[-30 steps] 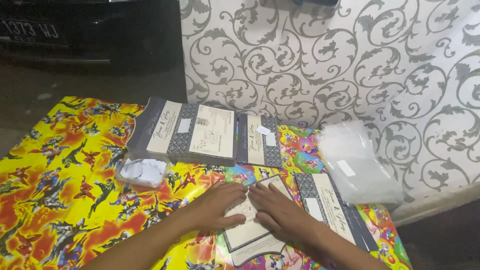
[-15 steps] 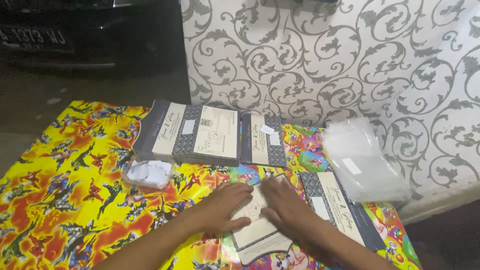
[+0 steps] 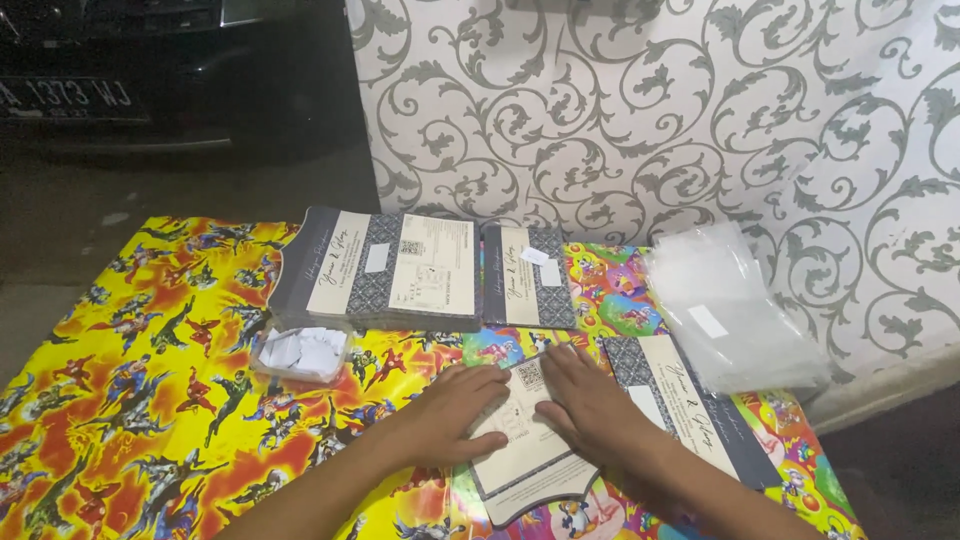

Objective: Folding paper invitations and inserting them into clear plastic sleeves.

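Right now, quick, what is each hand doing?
Left hand: open, palm down, pressing flat on the cream folded card.
Right hand: open, fingers spread flat on the same card, holding nothing.

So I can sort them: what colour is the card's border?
Dark grey, patterned, around the cream card; head view.

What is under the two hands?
A cream and grey card lies flat under the left hand and right hand, on the bright cartoon-print cloth. The palms cover part of the card's middle.
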